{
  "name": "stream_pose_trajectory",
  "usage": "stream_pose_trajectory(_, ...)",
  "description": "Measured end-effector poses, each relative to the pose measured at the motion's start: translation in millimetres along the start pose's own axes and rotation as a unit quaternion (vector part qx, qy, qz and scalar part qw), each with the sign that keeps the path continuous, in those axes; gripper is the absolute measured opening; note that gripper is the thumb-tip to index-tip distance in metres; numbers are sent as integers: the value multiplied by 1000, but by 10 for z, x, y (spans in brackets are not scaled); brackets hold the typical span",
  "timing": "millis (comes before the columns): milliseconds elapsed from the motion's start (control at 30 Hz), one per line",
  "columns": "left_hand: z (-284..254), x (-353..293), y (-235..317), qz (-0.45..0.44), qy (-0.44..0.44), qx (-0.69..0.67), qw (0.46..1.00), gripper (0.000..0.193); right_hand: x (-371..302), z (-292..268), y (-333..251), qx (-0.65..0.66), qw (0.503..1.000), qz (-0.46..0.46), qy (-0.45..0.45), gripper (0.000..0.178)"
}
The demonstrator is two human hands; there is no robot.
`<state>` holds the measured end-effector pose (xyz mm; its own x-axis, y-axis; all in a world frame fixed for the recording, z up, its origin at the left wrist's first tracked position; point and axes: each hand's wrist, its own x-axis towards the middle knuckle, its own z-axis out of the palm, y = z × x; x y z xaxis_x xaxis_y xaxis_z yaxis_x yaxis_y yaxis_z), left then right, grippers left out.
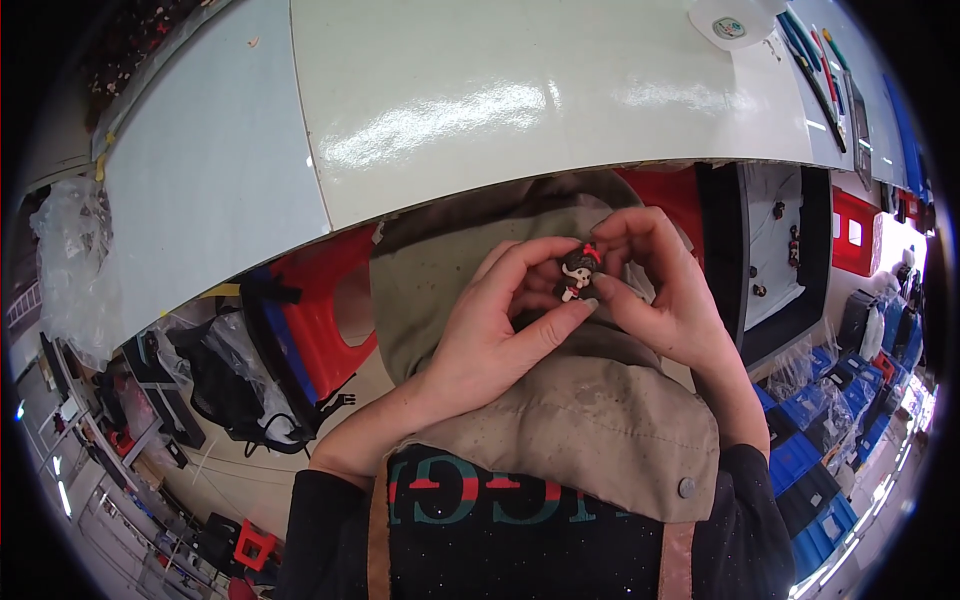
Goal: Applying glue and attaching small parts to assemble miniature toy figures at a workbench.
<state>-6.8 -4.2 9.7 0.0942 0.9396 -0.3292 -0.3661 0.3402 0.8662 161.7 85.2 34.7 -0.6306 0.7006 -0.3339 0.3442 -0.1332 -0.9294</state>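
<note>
A small toy figurine [578,272] with dark brown hair, a red bow and a pale face is held above my lap, over a brown apron [570,400]. My left hand [510,310] is curled around it from the left, its thumb near the figurine's base. From the right, my right hand [655,285] touches the figurine with its thumb, the fingers bent over near the bow. Parts of the figurine's back and lower side are hidden by the fingers.
A pale glossy worktable [430,120] spans the front. At its right lie several hand tools [820,70] and a white container [735,22]. A black tray [785,250] with small figurines stands right. Red stools [335,320], a black bag [225,380] and blue bins [825,480] surround me.
</note>
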Motion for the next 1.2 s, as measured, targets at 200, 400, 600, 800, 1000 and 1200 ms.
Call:
stream_pose_trajectory(200,-15,-8,28,18,-3,54,998,45,4,5,24,9,1000,1,5,40)
stream_pose_trajectory(400,-23,-5,14,33,0,77,996,45,9,8,20,-5,1000,-1,4,39)
stream_pose_trajectory(600,-19,11,-58,73,39,103,991,47,2,4,-11,-85,996,1,-18,39)
stream_pose_trajectory(800,-26,6,-43,95,56,159,981,52,2,25,-5,-125,991,-26,-27,39)
stream_pose_trajectory(1000,-33,3,-26,88,45,167,981,57,27,46,4,-149,987,-62,-25,36)
stream_pose_trajectory(1200,-51,-6,-6,90,44,188,977,58,74,60,60,-243,957,-155,-7,35)
